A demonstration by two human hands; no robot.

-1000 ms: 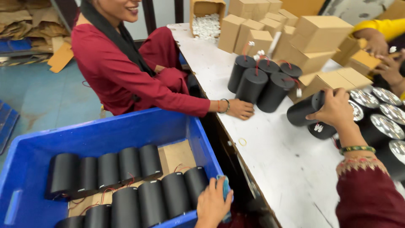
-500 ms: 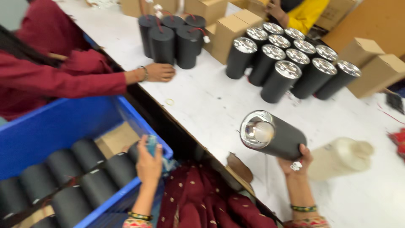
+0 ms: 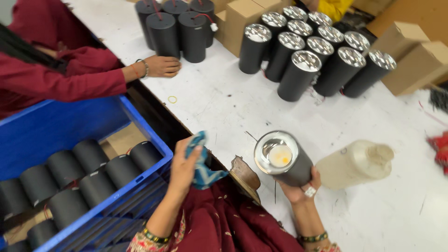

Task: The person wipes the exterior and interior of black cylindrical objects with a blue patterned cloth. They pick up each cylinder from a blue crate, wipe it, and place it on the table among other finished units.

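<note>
Gripping the black cylinder (image 3: 283, 158) from below, reflector end tilted up, the right hand (image 3: 298, 186) fingers wrap it; the left hand (image 3: 184, 165), pinching a blue cloth (image 3: 201, 163), sits just left of it.

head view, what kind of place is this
Probably a factory assembly or packing bench for lamps: rows of black cylinder light housings with shiny reflectors on a white worktable, plain brown cardboard cartons, and a blue plastic crate full of more cylinders.

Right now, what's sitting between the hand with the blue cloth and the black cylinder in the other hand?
In the head view, a small brown wooden piece at the table edge lies between the left hand with the blue cloth and the black cylinder held by the right hand.
</note>
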